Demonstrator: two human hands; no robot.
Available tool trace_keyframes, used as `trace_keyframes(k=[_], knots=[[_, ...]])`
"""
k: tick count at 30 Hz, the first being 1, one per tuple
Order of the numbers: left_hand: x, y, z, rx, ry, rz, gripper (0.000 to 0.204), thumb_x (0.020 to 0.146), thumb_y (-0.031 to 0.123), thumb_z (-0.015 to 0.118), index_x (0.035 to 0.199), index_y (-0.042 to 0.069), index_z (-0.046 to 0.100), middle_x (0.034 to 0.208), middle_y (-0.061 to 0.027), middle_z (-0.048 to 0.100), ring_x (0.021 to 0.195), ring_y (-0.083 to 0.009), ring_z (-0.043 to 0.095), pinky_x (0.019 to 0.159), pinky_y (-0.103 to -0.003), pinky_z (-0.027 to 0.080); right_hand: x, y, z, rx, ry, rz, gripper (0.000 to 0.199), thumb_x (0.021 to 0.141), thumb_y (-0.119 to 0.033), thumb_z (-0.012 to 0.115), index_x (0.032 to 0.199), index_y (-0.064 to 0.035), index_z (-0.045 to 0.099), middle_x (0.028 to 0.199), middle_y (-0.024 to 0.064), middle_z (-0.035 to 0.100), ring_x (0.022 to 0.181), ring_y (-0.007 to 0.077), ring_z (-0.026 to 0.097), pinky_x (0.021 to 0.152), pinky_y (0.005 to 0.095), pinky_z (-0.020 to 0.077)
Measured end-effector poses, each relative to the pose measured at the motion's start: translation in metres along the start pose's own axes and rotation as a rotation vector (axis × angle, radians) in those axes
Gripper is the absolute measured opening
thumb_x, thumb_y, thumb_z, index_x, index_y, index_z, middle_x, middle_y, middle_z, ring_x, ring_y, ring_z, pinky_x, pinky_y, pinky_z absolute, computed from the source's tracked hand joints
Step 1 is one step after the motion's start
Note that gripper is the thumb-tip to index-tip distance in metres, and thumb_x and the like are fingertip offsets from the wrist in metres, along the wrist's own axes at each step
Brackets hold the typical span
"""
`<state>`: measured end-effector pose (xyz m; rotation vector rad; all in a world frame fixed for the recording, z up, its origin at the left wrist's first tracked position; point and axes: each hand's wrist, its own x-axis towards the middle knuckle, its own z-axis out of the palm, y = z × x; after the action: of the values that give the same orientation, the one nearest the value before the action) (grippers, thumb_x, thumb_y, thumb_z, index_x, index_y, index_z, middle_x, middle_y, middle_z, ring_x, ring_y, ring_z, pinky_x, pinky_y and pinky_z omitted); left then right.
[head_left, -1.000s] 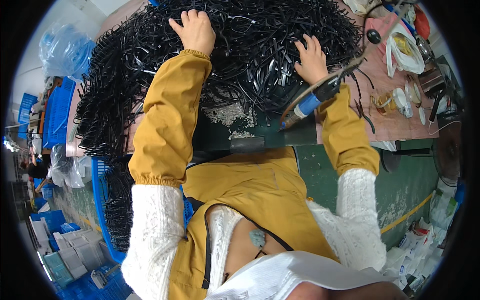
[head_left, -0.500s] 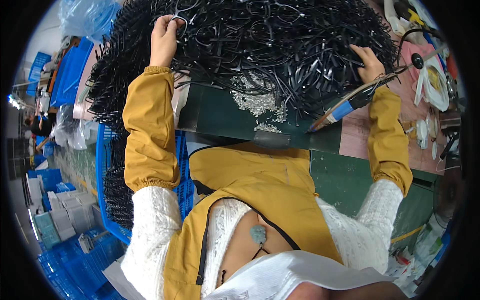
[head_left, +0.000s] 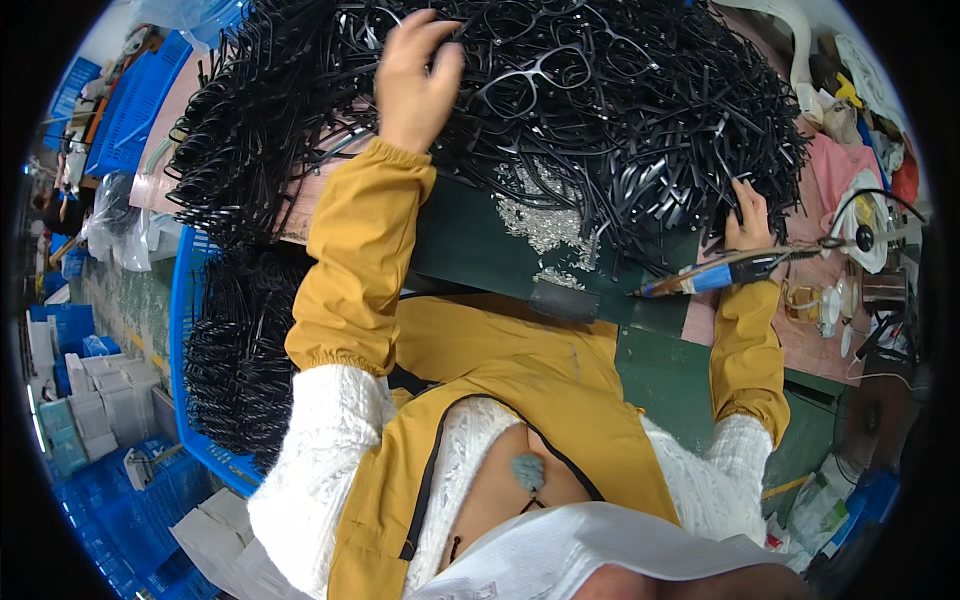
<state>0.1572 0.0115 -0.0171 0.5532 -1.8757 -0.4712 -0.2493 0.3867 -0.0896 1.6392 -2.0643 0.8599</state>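
My left hand (head_left: 415,85) is over the far left of a heap of black eyeglass temples (head_left: 650,130), its thumb and fingers apart and slightly blurred. Just right of it, eyeglass frames (head_left: 535,80) with dark and silvery fronts lie on top of the heap. At the heap's right edge is my right hand (head_left: 750,222), its fingers closing around a black temple that is partly hidden among the others. Small silvery metal pieces (head_left: 545,222) lie in a loose pile on the dark green mat (head_left: 460,225) in front of the heap.
A blue and black pen-shaped powered tool (head_left: 705,278) on a jointed arm slants across the table's right side. Blue crate (head_left: 185,330) at my left holds stacked black frames. White plastic bags and small containers sit at the far right.
My left hand has moved right and opened, and the silvery eyeglass frame no longer shows in its fingers. My right hand has come nearer to me along the heap's edge.
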Motion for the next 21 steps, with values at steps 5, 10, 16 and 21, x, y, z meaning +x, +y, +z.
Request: trace_keyframes(k=[5,10,16,21], knots=[[-0.012,-0.047,-0.036,0.651,-0.062,-0.531,0.08,0.079,0.034,0.077,0.148,0.007,0.045,0.159,-0.0171,0.037,0.147,-0.0371,0.032,0.11,-0.059,0.038,-0.003,-0.015,0.013,-0.061,0.004,0.016,0.074,0.074,0.019,0.044,0.142,-0.006,0.06,0.132,0.0235,0.057,0.134,0.0419,0.052,0.111,0.0449,0.0437],[0.015,-0.069,-0.004,0.828,-0.246,-0.395,0.087,0.071,0.028,0.086,0.15,0.026,0.049,0.164,-0.0089,0.031,0.148,-0.0525,0.021,0.104,-0.069,0.045,-0.004,-0.005,0.025,-0.08,0.075,-0.015,0.075,0.07,0.017,0.041,0.139,-0.0053,0.062,0.128,0.0227,0.058,0.133,0.0418,0.053,0.112,0.046,0.0439],[0.018,-0.072,-0.018,0.914,-0.438,-0.34,0.089,0.068,0.031,0.089,0.148,0.026,0.051,0.159,-0.0113,0.035,0.142,-0.0479,0.03,0.098,-0.059,0.055,-0.005,-0.003,0.029,-0.071,0.169,-0.05,0.078,0.065,0.016,0.04,0.136,-0.0047,0.064,0.127,0.0215,0.058,0.131,0.0403,0.054,0.113,0.0472,0.0427],[0.005,-0.08,-0.001,0.83,-0.173,-0.227,0.074,0.072,0.024,0.085,0.141,0.023,0.059,0.151,-0.0103,0.045,0.138,-0.0461,0.037,0.096,-0.053,0.058,-0.001,-0.013,0.02,-0.091,0.065,0.016,0.075,0.07,0.016,0.043,0.139,-0.0053,0.061,0.13,0.02,0.057,0.133,0.0399,0.052,0.113,0.0462,0.0422]])
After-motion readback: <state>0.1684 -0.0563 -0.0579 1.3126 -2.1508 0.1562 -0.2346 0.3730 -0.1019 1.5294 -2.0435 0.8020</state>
